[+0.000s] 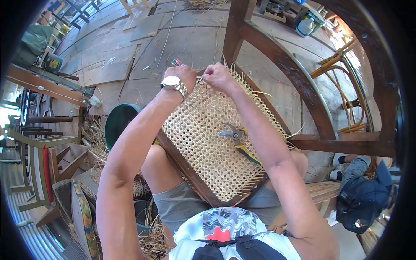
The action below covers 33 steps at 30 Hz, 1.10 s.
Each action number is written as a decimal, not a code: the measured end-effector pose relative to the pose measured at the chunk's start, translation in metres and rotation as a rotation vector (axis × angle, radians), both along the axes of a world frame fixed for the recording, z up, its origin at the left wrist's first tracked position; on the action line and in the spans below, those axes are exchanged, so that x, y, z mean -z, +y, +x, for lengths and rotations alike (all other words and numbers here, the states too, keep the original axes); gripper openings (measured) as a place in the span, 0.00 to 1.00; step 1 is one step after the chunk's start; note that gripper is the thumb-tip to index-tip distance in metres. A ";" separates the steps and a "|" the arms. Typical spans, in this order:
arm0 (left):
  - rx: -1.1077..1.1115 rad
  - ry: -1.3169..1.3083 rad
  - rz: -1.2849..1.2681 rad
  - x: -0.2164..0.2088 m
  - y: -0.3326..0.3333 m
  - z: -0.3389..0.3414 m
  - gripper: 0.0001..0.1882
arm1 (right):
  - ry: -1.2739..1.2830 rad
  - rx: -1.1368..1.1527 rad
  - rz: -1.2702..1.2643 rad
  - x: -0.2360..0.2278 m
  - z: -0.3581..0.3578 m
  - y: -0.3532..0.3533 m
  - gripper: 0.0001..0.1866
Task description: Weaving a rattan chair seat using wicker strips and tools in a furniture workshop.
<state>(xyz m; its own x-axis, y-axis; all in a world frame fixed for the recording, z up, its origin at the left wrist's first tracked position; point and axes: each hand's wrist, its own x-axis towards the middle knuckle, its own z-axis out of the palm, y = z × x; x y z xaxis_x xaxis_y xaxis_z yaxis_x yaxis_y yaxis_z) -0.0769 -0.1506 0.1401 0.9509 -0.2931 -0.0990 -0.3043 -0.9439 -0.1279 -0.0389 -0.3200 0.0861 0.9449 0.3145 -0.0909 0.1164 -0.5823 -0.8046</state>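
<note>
A woven cane panel fills a dark wooden chair seat frame lying across my lap. Both hands work at its far edge. My left hand, with a wristwatch on the wrist, is closed; a small red and blue object shows just beyond its fingers, and I cannot tell if it is held. Close beside it, my right hand pinches a thin pale cane strand at the frame's far corner. Pruning shears with yellow-green handles rest on the weave, jaws apart. Loose strand ends stick out along the right side.
The chair's dark curved back rises at the right. A dark green bucket stands left of the seat, amid cane scraps. Chairs crowd the left. A person in a dark cap is at the lower right. Wooden boards cover the floor ahead.
</note>
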 end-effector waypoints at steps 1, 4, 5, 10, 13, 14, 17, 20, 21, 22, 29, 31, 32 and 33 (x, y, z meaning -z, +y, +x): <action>0.080 -0.006 0.033 0.002 0.003 0.003 0.09 | 0.001 -0.002 0.004 -0.003 0.000 -0.001 0.12; 0.042 0.094 -0.053 -0.002 0.007 0.011 0.10 | 0.002 -0.104 -0.115 -0.011 0.004 -0.010 0.13; -0.020 0.140 -0.171 -0.004 0.014 0.013 0.10 | 0.000 -0.106 -0.110 -0.014 0.007 -0.009 0.13; -0.176 0.210 -0.239 0.010 0.010 0.019 0.15 | -0.145 -0.353 -0.500 -0.020 0.022 0.000 0.13; -0.144 0.242 -0.127 0.019 0.017 0.037 0.18 | -0.238 -0.414 -0.481 -0.013 0.028 0.008 0.12; -0.132 0.256 -0.092 0.017 0.010 0.038 0.19 | -0.237 -0.412 -0.484 -0.010 0.032 0.007 0.12; -0.168 0.362 -0.116 0.010 0.004 0.035 0.18 | -0.196 -0.471 -0.502 -0.007 0.037 0.003 0.12; -0.191 0.238 -0.199 0.012 0.010 0.021 0.18 | -0.118 -0.461 -0.430 -0.014 0.033 0.002 0.11; -0.214 0.204 -0.209 0.009 0.009 0.017 0.18 | -0.073 -0.426 -0.372 -0.016 0.032 0.001 0.12; -0.246 0.207 -0.171 0.011 0.008 0.020 0.18 | -0.027 -0.391 -0.315 -0.018 0.030 0.001 0.12; -0.229 0.212 -0.205 0.002 -0.004 0.016 0.16 | -0.254 -0.497 -0.457 -0.026 0.037 0.006 0.14; -0.259 0.219 -0.190 0.009 0.004 0.021 0.16 | -0.380 -0.539 -0.542 -0.027 0.041 0.011 0.14; -0.261 0.228 -0.187 0.011 0.005 0.023 0.16 | -0.378 -0.538 -0.545 -0.025 0.043 0.011 0.14; -0.261 0.236 -0.185 0.013 0.005 0.024 0.16 | -0.318 -0.541 -0.538 -0.023 0.044 0.012 0.13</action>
<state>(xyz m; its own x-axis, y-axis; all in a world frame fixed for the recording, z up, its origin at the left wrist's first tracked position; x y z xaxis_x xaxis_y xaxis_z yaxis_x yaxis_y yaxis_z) -0.0531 -0.1458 0.1266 0.9531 -0.0775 -0.2925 -0.0513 -0.9940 0.0961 0.0055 -0.3083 0.1088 0.6816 0.7231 -0.1125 0.6664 -0.6768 -0.3127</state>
